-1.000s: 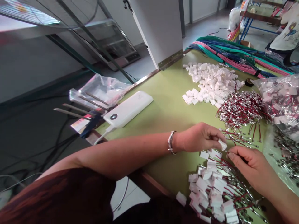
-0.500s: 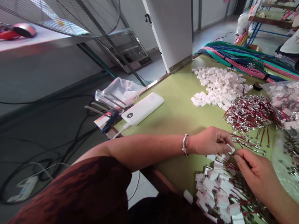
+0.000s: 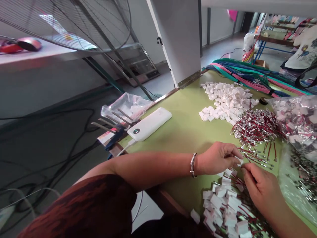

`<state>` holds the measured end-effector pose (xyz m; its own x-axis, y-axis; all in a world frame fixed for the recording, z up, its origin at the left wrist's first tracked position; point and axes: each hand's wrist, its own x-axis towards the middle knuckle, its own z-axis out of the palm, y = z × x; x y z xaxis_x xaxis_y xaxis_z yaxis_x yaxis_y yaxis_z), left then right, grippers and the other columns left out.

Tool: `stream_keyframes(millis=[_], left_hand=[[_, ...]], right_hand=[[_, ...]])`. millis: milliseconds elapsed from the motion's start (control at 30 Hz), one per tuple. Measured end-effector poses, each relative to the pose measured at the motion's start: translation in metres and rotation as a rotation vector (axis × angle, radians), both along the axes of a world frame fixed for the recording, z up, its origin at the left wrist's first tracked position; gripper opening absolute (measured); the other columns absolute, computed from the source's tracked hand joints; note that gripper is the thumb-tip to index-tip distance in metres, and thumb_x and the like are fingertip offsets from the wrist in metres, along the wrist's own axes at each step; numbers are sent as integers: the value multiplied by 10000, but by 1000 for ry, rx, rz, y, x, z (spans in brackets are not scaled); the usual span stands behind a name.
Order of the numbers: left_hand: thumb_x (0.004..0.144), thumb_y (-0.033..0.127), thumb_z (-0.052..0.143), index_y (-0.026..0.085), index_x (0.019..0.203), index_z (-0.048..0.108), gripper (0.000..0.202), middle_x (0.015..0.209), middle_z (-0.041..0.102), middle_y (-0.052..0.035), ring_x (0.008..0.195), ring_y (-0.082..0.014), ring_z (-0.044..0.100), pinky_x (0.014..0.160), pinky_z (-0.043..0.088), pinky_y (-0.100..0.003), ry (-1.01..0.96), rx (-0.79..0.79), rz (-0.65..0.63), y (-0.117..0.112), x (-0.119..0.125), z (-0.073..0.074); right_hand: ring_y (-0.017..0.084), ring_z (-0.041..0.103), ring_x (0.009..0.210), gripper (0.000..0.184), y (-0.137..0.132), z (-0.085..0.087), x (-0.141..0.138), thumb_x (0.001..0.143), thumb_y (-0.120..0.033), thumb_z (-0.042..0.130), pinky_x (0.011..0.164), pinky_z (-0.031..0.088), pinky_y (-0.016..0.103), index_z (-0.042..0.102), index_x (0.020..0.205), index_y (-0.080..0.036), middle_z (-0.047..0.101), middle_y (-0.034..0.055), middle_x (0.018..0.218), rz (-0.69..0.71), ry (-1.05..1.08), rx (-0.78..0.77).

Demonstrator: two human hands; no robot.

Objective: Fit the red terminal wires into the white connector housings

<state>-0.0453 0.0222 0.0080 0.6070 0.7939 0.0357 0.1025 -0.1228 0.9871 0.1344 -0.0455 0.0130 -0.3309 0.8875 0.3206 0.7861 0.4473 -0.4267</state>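
My left hand (image 3: 218,157) pinches a small white plastic connector (image 3: 239,161) just above the green table (image 3: 183,132). My right hand (image 3: 260,186) is closed on a short red wire whose end meets that connector. Below both hands lies a heap of finished connectors with red wires (image 3: 228,205). Loose red wires with metal terminals (image 3: 257,127) are piled just beyond my hands. Farther back is a pile of empty white connectors (image 3: 228,99).
A white power bank (image 3: 150,124) with a cable lies at the table's left edge beside a plastic bag (image 3: 126,105). Clear bags of parts (image 3: 297,122) sit at the right. Coloured wire bundles (image 3: 252,74) run along the back. A white post (image 3: 178,36) stands behind.
My hands have come closer together, the wire end now meeting the connector. The camera view shifted upward and slightly left.
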Motion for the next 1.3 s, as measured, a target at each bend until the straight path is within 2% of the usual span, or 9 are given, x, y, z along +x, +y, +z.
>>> stream_keyframes(millis=[100,167,233,367,433,633,833,1100,1300], left_hand=[[860,188,610,160,888,669,71,779,693,-28,711,-101,629,686,516,-211,64,338,-39,4,0,-2],[879,230,601,161,874,665,94,793,694,-40,740,-112,638,716,524,-232,16,431,-79,7,0,-4],[873,325,629,147,867,648,179,735,676,-34,653,-100,626,640,528,-220,-121,265,-132,10,0,-3],[757,469,745,130,844,609,375,655,658,-7,509,-73,597,503,511,-186,-349,-313,-239,11,0,2],[720,461,781,126,828,607,393,659,670,-8,500,-69,602,502,514,-181,-350,-427,-260,10,1,6],[717,433,780,134,813,603,361,588,628,23,489,-63,585,500,490,-170,-299,-325,-81,-3,9,1],[758,215,688,143,810,646,98,608,616,19,539,-69,569,505,460,-171,-134,-59,145,-12,15,4],[756,282,706,139,808,613,179,655,647,8,541,-56,568,531,491,-174,-345,-417,20,4,22,28],[769,205,679,142,824,622,101,625,619,23,535,-56,553,528,491,-178,-243,-283,64,2,28,25]], right_hand=[[126,564,481,205,1,-3,1,935,-219,415,473,373,233,529,765,-214,586,-34,564,5,37,-6],[118,563,497,208,2,-1,3,941,-224,422,489,385,223,534,766,-213,590,-35,578,5,87,-25],[112,564,526,196,1,4,3,948,-230,427,519,402,215,549,795,-213,600,-34,607,15,137,-33],[97,560,551,185,-2,18,1,948,-206,423,538,407,198,552,815,-216,613,-38,639,73,215,-29],[92,548,544,188,-4,21,0,945,-195,420,538,402,194,547,809,-215,607,-42,634,93,233,-28],[107,512,490,223,-5,11,-1,937,-190,392,492,343,222,495,740,-209,546,-36,563,13,130,45],[132,531,485,224,-1,5,0,927,-194,383,487,334,247,512,744,-205,567,-13,557,-50,61,57],[102,534,499,196,9,28,11,929,-260,467,490,368,214,586,786,-200,603,-39,582,-80,213,11],[120,525,484,194,6,21,12,921,-220,445,492,352,243,583,791,-178,585,-13,568,-83,93,122]])
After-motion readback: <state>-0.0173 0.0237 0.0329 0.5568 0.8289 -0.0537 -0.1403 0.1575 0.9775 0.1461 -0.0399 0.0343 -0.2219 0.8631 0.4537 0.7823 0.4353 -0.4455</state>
